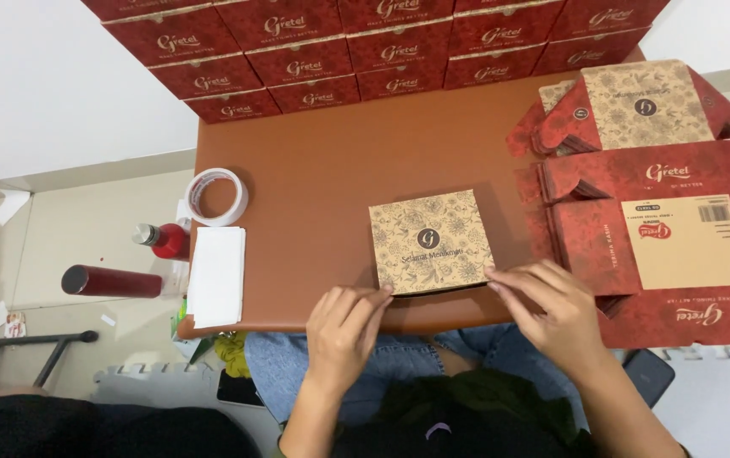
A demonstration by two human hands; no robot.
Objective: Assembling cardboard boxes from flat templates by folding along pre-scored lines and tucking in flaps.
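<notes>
Brown and smooth, the leather-like top of my desk (331, 161) fills the middle of the head view. Near its front edge lies a square, kraft-coloured cardboard box lid with a dark floral print and a round dark emblem (430, 240), lying flat and turned slightly askew. My left hand (344, 332) reaches up from below with its fingers drawn together, the fingertips touching the lid's near left corner. My right hand (551, 305) rests at the lid's near right corner, its fingers loosely curved and its fingertips against the edge there. I cannot tell whether either hand truly pinches the cardboard or only presses on it.

To the right, a heap of flattened dark red cardboard box blanks (662, 246) spreads over the desk's right side, some showing kraft panels. Along the far edge stands a wall of stacked dark red closed boxes (382, 51), two to three high. At the desk's left edge lies a roll of clear tape (216, 197), and just in front of it a stack of white paper sheets (216, 276). On the pale floor left of the desk lie a dark red cylinder (112, 281) and a small red bottle with a dark cap (163, 240). My lap in blue denim (288, 365) shows below the desk.
</notes>
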